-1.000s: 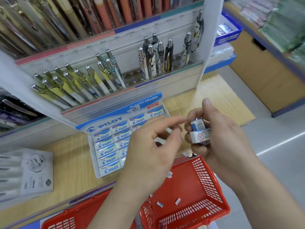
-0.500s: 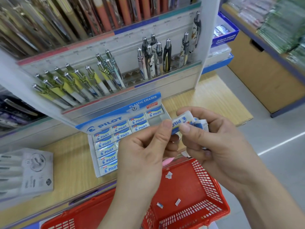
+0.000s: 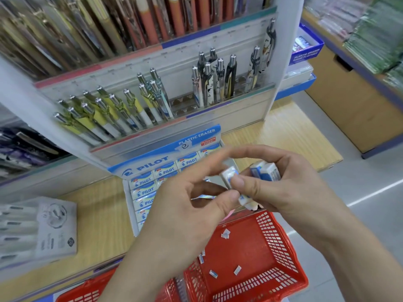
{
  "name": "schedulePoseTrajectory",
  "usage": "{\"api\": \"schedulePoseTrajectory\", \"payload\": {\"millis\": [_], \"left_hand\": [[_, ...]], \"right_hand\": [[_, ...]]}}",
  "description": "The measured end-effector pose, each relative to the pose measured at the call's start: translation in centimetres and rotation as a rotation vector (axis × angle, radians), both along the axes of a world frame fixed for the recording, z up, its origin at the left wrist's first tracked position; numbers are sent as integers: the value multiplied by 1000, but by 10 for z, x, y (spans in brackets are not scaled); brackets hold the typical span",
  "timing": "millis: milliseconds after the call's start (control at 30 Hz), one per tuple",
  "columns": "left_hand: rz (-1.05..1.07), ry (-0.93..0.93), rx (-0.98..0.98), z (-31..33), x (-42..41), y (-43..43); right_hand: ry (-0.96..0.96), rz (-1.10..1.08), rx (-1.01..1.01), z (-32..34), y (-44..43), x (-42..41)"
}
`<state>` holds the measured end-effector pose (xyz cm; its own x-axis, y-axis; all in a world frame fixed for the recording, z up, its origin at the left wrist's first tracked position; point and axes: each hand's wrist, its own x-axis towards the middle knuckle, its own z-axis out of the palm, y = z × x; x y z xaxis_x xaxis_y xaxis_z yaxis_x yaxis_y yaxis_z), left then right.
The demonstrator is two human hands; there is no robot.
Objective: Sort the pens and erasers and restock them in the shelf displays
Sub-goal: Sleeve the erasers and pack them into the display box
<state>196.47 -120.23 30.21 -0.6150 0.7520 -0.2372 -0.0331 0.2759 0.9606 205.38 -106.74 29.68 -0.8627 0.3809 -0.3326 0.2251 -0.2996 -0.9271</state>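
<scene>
Blue-and-white eraser [image 3: 228, 175] pinched in the left hand [image 3: 185, 212] sits just before the Pilot display box [image 3: 150, 165]; right hand [image 3: 287, 188] grips spare erasers [image 3: 265, 171].

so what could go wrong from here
The right hand holds several blue-and-white sleeved erasers at its fingertips, close to the left hand; one could slip into the red plastic basket or onto the grey floor. The blue cardboard Pilot display box is partly hidden behind both hands, so placement may go crooked.
</scene>
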Motion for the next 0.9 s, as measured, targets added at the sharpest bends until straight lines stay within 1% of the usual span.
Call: {"api": "schedulePoseTrajectory", "payload": {"millis": [67, 100, 167, 233, 267, 333, 400, 600, 733, 900], "left_hand": [[-103, 44, -34, 4, -7, -5], [-108, 49, -40, 5, -11, -6], [-71, 60, -34, 5, -18, -7], [38, 125, -35, -2, -24, -5], [111, 170, -48, -7, -27, -4], [229, 319, -116, -21, -31, 1], [290, 463, -165, -32, -31, 8], [240, 797, -260, -54, -24, 22], [234, 858, -286, -61, -26, 24], [230, 886, -364, -58, -26, 29]], "right_hand": [[-39, 78, 20, 2, 4, -1], [-54, 111, 34, 2, 5, -2], [-75, 124, 35, 1, 3, -5], [-80, 15, 5, -6, 3, -8], [-86, -66, -9, -9, 4, -9], [-106, -196, -38, -14, 7, -9], [-105, -255, -75, -18, 9, -8], [-68, -276, -159, -25, 4, -7], [-28, -311, -199, -24, 1, -7], [-27, -304, -156, -25, 1, -5]]}}
